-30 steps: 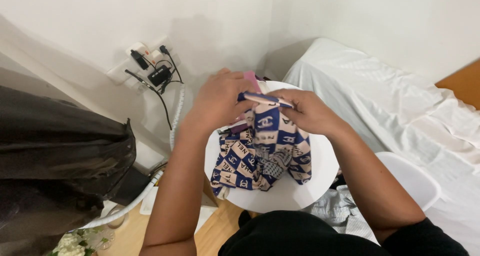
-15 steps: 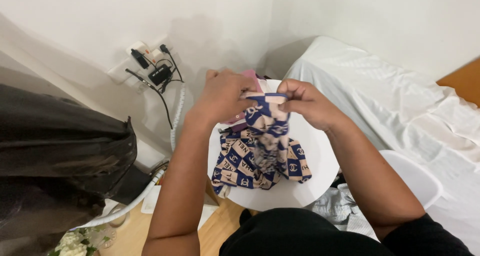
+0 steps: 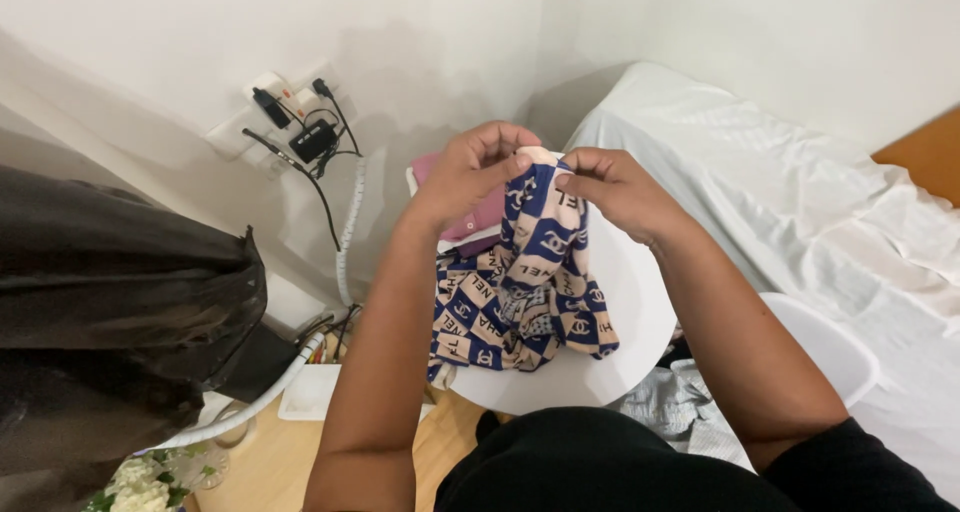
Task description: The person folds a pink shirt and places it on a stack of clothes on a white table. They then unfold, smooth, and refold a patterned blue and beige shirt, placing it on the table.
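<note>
A: The navy-and-cream checked fabric garment [image 3: 530,292] hangs from both hands above the small round white counter [image 3: 620,372], its lower folds bunched on the top. The left hand [image 3: 480,172] and right hand [image 3: 615,187] each pinch its upper edge in a narrow grip.

B: Risks?

A: Such a light pinch could slip, and the hem might slide off the counter's edge. A pink folded cloth [image 3: 470,212] behind is mostly hidden, and the fingertips' hold is hard to make out.

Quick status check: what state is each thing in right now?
Left hand: pinching the cloth's top edge.
Right hand: pinching the same edge.
Checked cloth: lifted, lower part bunched on the table.
Round table: cloth resting on it.
Pink item: lying behind the cloth.
</note>
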